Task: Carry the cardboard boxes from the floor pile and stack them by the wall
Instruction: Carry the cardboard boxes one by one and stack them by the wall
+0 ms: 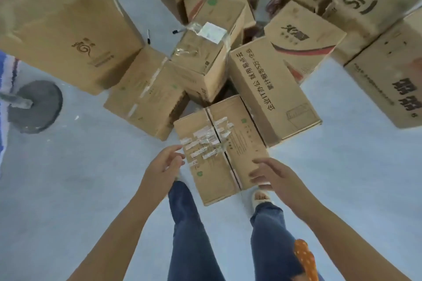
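A pile of several cardboard boxes lies on the pale grey floor. Nearest my feet is a taped box (219, 148) with torn white tape strips across its top seam. My left hand (165, 164) hovers at that box's left edge, fingers apart, holding nothing. Over the box's right near corner is my right hand (271, 174), fingers spread; I cannot tell if it touches the cardboard. Behind it lie a long box with black printed characters (271, 91) and a box with a white label (203, 57).
A large tall box (66, 27) stands at the left. SF-marked boxes (363, 7) and a big box (392, 84) crowd the right. A dark round stand base (38, 105) sits on the floor at left. My legs and sandalled foot (261, 198) are just below the taped box.
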`<action>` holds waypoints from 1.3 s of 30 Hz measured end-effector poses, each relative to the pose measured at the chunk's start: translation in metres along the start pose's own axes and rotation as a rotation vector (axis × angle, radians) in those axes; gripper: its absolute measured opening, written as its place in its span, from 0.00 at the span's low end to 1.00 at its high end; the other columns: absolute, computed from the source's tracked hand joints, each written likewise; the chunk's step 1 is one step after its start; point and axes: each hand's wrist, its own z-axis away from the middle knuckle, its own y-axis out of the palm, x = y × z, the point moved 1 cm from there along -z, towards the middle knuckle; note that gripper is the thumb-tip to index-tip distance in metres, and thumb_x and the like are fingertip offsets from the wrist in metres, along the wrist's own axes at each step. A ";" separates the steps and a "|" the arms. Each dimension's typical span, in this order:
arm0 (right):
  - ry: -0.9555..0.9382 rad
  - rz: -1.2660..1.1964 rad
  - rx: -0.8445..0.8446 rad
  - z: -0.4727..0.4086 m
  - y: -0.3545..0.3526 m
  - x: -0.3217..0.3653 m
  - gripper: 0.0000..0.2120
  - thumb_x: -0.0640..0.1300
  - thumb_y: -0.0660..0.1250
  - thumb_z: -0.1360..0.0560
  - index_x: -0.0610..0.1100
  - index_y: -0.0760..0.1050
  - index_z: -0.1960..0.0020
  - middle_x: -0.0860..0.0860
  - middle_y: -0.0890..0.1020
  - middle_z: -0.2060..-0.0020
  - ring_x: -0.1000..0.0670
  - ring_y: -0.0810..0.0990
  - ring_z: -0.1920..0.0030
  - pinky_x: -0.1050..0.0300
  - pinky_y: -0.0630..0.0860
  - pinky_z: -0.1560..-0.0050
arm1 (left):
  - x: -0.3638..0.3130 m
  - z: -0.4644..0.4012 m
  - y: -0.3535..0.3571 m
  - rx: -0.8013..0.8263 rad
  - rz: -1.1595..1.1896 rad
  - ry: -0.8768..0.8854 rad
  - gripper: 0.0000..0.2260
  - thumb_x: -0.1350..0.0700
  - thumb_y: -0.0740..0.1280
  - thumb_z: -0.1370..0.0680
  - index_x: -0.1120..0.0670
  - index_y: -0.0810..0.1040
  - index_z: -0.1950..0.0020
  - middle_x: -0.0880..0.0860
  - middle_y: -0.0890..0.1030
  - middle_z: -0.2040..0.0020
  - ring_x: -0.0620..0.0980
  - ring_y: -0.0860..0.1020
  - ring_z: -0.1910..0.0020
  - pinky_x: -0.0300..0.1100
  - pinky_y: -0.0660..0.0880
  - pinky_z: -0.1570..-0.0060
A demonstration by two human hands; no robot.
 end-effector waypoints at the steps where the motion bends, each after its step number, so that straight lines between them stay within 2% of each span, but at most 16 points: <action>1: 0.078 -0.069 -0.036 -0.018 0.012 -0.014 0.11 0.40 0.55 0.18 0.41 0.74 0.41 0.47 0.82 0.59 0.50 0.82 0.60 0.62 0.77 0.60 | 0.016 -0.031 0.000 0.061 -0.012 -0.040 0.09 0.57 0.58 0.18 0.43 0.74 0.46 0.44 0.79 0.51 0.42 0.78 0.52 0.27 0.74 0.61; 4: 0.316 -0.309 -0.222 -0.076 0.049 -0.054 0.12 0.42 0.56 0.18 0.38 0.73 0.39 0.44 0.81 0.58 0.46 0.80 0.59 0.57 0.76 0.58 | 0.060 -0.124 0.001 0.252 -0.174 -0.087 0.08 0.53 0.59 0.19 0.46 0.73 0.41 0.48 0.79 0.48 0.47 0.77 0.49 0.33 0.72 0.58; 7: 0.510 -0.577 -0.397 -0.138 0.088 -0.108 0.13 0.40 0.57 0.18 0.37 0.71 0.37 0.43 0.80 0.57 0.45 0.79 0.59 0.54 0.75 0.57 | 0.103 -0.217 0.010 0.432 -0.437 0.003 0.14 0.52 0.60 0.19 0.48 0.72 0.34 0.48 0.76 0.47 0.44 0.74 0.50 0.36 0.68 0.56; 8: 0.561 -0.641 -0.448 -0.157 0.102 -0.128 0.13 0.40 0.56 0.18 0.37 0.70 0.35 0.43 0.80 0.55 0.44 0.80 0.57 0.53 0.75 0.56 | 0.117 -0.247 0.017 0.478 -0.516 0.030 0.15 0.52 0.60 0.19 0.49 0.71 0.33 0.49 0.75 0.46 0.44 0.74 0.51 0.37 0.69 0.57; 10: 0.631 -0.696 -0.526 -0.194 0.131 -0.170 0.16 0.39 0.56 0.18 0.36 0.67 0.32 0.39 0.79 0.44 0.39 0.80 0.45 0.49 0.75 0.48 | 0.148 -0.305 0.034 0.527 -0.663 0.040 0.16 0.53 0.59 0.19 0.51 0.70 0.31 0.53 0.76 0.42 0.46 0.74 0.52 0.40 0.70 0.56; 12: 0.696 -0.667 -0.573 -0.226 0.157 -0.211 0.18 0.38 0.57 0.19 0.34 0.65 0.30 0.35 0.73 0.35 0.36 0.74 0.36 0.45 0.73 0.39 | 0.178 -0.352 0.052 0.540 -0.840 0.040 0.17 0.53 0.59 0.19 0.53 0.69 0.30 0.55 0.75 0.37 0.50 0.74 0.50 0.40 0.67 0.54; 15: 0.824 -0.699 -0.660 -0.265 0.185 -0.265 0.23 0.41 0.58 0.20 0.37 0.61 0.27 0.36 0.69 0.31 0.35 0.70 0.33 0.40 0.70 0.34 | 0.220 -0.410 0.083 0.527 -1.021 0.061 0.20 0.50 0.58 0.19 0.53 0.66 0.27 0.56 0.73 0.33 0.52 0.74 0.50 0.40 0.68 0.56; 17: 0.949 -0.715 -0.721 -0.287 0.198 -0.293 0.27 0.47 0.59 0.20 0.42 0.56 0.24 0.40 0.66 0.29 0.36 0.68 0.32 0.39 0.68 0.32 | 0.244 -0.438 0.103 0.485 -1.083 0.103 0.23 0.51 0.59 0.19 0.54 0.61 0.25 0.56 0.68 0.28 0.55 0.73 0.39 0.43 0.70 0.47; 19: 1.037 -0.692 -0.769 -0.304 0.208 -0.317 0.30 0.48 0.59 0.21 0.44 0.53 0.23 0.41 0.65 0.28 0.37 0.66 0.31 0.40 0.66 0.32 | 0.263 -0.459 0.116 0.405 -1.174 0.131 0.27 0.51 0.60 0.19 0.54 0.55 0.22 0.56 0.59 0.23 0.57 0.63 0.27 0.49 0.64 0.33; 20: 1.060 -0.692 -0.803 -0.310 0.211 -0.328 0.30 0.47 0.59 0.21 0.44 0.52 0.23 0.40 0.65 0.28 0.37 0.66 0.31 0.39 0.65 0.32 | 0.270 -0.468 0.121 0.362 -1.194 0.119 0.29 0.51 0.60 0.19 0.54 0.51 0.22 0.56 0.54 0.22 0.58 0.59 0.25 0.51 0.61 0.30; 22: 1.082 -0.694 -0.850 -0.318 0.217 -0.345 0.29 0.46 0.58 0.21 0.43 0.53 0.23 0.40 0.66 0.29 0.36 0.67 0.31 0.38 0.65 0.32 | 0.277 -0.487 0.127 0.268 -1.154 0.040 0.31 0.53 0.60 0.19 0.54 0.47 0.22 0.56 0.52 0.22 0.58 0.59 0.25 0.53 0.61 0.30; 25: 1.082 -0.656 -0.873 -0.322 0.219 -0.357 0.25 0.44 0.56 0.20 0.42 0.57 0.25 0.39 0.70 0.32 0.35 0.70 0.34 0.40 0.68 0.34 | 0.276 -0.510 0.128 0.139 -1.082 -0.063 0.25 0.55 0.59 0.20 0.57 0.58 0.24 0.59 0.65 0.27 0.62 0.67 0.31 0.53 0.67 0.36; 29: 1.055 -0.626 -0.877 -0.304 0.210 -0.347 0.23 0.44 0.55 0.21 0.42 0.61 0.26 0.40 0.72 0.35 0.36 0.72 0.37 0.42 0.70 0.38 | 0.261 -0.517 0.114 0.127 -1.120 0.004 0.18 0.55 0.59 0.21 0.61 0.71 0.34 0.61 0.76 0.38 0.63 0.74 0.40 0.52 0.71 0.45; 33: 0.934 -0.513 -0.973 -0.256 0.186 -0.325 0.19 0.49 0.56 0.20 0.38 0.68 0.34 0.40 0.77 0.46 0.38 0.75 0.47 0.47 0.71 0.49 | 0.236 -0.497 0.092 0.173 -0.948 -0.035 0.11 0.52 0.56 0.19 0.59 0.72 0.47 0.53 0.73 0.58 0.58 0.73 0.52 0.47 0.66 0.57; 36: 0.809 -0.432 -0.986 -0.212 0.158 -0.300 0.17 0.50 0.54 0.19 0.37 0.72 0.44 0.45 0.76 0.59 0.42 0.73 0.56 0.52 0.66 0.55 | 0.205 -0.469 0.075 0.180 -0.783 -0.014 0.15 0.50 0.55 0.19 0.56 0.69 0.61 0.53 0.69 0.65 0.56 0.70 0.63 0.46 0.65 0.63; 39: 0.786 -0.319 -0.995 -0.177 0.130 -0.264 0.17 0.51 0.53 0.19 0.39 0.72 0.46 0.41 0.75 0.56 0.40 0.74 0.52 0.50 0.66 0.54 | 0.169 -0.440 0.053 0.141 -0.760 0.064 0.19 0.47 0.57 0.19 0.56 0.67 0.67 0.55 0.70 0.68 0.57 0.70 0.65 0.47 0.63 0.65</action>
